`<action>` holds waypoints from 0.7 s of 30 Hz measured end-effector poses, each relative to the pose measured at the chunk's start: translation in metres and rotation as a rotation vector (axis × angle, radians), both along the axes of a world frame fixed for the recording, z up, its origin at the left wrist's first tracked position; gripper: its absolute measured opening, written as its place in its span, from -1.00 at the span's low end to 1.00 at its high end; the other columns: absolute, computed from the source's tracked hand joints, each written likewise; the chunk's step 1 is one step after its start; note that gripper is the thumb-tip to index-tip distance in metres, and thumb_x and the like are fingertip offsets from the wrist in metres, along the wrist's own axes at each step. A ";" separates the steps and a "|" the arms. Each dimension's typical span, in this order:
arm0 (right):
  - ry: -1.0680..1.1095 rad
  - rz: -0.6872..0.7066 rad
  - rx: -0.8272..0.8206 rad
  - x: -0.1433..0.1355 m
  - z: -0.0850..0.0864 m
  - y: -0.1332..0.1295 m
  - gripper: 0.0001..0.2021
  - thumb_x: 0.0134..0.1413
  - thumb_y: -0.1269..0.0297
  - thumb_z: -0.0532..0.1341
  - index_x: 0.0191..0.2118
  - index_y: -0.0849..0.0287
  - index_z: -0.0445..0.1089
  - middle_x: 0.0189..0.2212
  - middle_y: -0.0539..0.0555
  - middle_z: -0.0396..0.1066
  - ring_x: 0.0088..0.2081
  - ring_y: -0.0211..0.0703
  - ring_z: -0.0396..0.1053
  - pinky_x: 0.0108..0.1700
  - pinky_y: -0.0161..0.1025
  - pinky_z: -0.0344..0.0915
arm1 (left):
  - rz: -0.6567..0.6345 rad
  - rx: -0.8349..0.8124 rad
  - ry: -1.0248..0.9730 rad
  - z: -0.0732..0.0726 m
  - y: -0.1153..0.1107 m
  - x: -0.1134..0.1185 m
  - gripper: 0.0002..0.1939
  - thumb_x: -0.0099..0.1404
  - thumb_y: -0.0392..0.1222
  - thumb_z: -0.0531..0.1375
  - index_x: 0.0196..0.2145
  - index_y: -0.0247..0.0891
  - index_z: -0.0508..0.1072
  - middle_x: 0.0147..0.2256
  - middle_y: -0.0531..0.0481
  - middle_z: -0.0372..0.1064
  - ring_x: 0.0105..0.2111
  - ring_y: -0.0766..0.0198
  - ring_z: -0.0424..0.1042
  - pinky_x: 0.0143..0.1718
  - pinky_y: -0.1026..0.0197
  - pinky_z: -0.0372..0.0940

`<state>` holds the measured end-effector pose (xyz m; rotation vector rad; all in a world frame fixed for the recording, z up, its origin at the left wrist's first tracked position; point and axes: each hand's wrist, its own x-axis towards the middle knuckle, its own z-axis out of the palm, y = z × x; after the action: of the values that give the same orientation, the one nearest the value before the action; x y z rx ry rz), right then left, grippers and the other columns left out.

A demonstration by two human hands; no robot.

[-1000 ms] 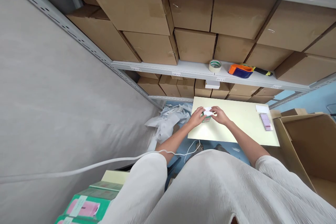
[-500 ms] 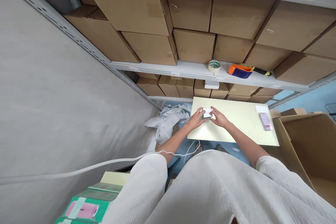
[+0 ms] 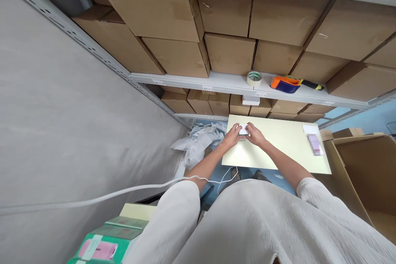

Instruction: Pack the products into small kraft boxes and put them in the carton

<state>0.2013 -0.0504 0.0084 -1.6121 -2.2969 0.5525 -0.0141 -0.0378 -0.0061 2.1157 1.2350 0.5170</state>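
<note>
Over the left half of a pale yellow tabletop (image 3: 272, 144), both my hands are closed around a small box (image 3: 243, 130) whose upper face is white. My left hand (image 3: 232, 136) grips its left side, fingers curled and thumb near the top. On the opposite side, my right hand (image 3: 255, 135) holds it with the fingertips at the edge of the white face. Fingers cover the box's sides, and any print on it is too small to read.
Cardboard boxes (image 3: 230, 53) fill the shelves ahead. A tape roll (image 3: 254, 78) and an orange-and-blue tool (image 3: 285, 84) lie on the shelf edge. Right: a purple blurred item (image 3: 314, 144) and an open carton (image 3: 365, 165). A white cable (image 3: 130, 191) crosses my left arm; green boxes (image 3: 108, 241) stand lower left.
My fingers have shifted slightly on the small box, with the right hand turned more over its top edge. Less of its green side shows. The view has moved a little.
</note>
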 end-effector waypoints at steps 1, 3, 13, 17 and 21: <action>0.012 -0.008 0.008 -0.002 -0.002 0.006 -0.65 0.16 0.39 0.24 0.06 0.09 0.28 0.26 0.26 0.28 -0.04 0.04 0.45 -0.14 -0.11 0.41 | 0.019 0.000 -0.018 -0.001 0.004 0.000 -0.43 0.33 -0.41 0.21 0.26 -0.13 0.36 0.43 -0.23 0.09 0.30 -0.11 0.37 0.26 -0.14 0.40; 0.035 -0.024 0.027 -0.005 -0.005 0.020 -0.66 0.15 0.39 0.21 0.05 0.09 0.27 0.23 0.25 0.29 -0.08 0.04 0.43 -0.16 -0.11 0.40 | 0.054 0.008 -0.059 -0.004 0.012 -0.001 -0.41 0.34 -0.42 0.18 0.29 -0.16 0.34 0.43 -0.24 0.08 0.33 -0.09 0.34 0.30 -0.15 0.37; 0.073 -0.034 0.058 -0.023 -0.014 0.086 -0.61 0.10 0.44 0.17 0.06 0.09 0.25 0.23 0.30 0.30 0.01 0.14 0.41 -0.10 -0.05 0.43 | 0.098 -0.026 -0.111 -0.023 0.041 -0.015 -0.26 0.41 -0.33 0.16 0.50 -0.21 0.16 0.48 -0.29 0.06 0.48 -0.07 0.12 0.50 -0.15 0.10; 0.063 -0.027 0.041 -0.031 -0.014 0.098 -0.59 0.12 0.46 0.16 0.10 0.12 0.26 0.27 0.32 0.30 0.08 0.16 0.40 0.00 0.00 0.44 | 0.105 -0.035 -0.097 -0.023 0.049 -0.019 -0.21 0.41 -0.32 0.16 0.54 -0.18 0.10 0.50 -0.27 0.04 0.49 -0.09 0.10 0.50 -0.19 0.10; 0.014 -0.066 -0.001 -0.035 -0.011 0.099 -0.61 0.20 0.41 0.20 0.14 0.11 0.27 0.37 0.32 0.23 0.17 0.19 0.37 -0.02 0.01 0.47 | 0.108 -0.049 -0.053 -0.024 0.051 -0.023 -0.19 0.41 -0.34 0.15 0.55 -0.14 0.08 0.51 -0.25 0.02 0.50 -0.12 0.06 0.48 -0.23 0.12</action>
<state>0.1658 0.0484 -0.0023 -1.6718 -2.2251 0.5473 -0.0374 0.0136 -0.0302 1.9903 1.3238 0.5796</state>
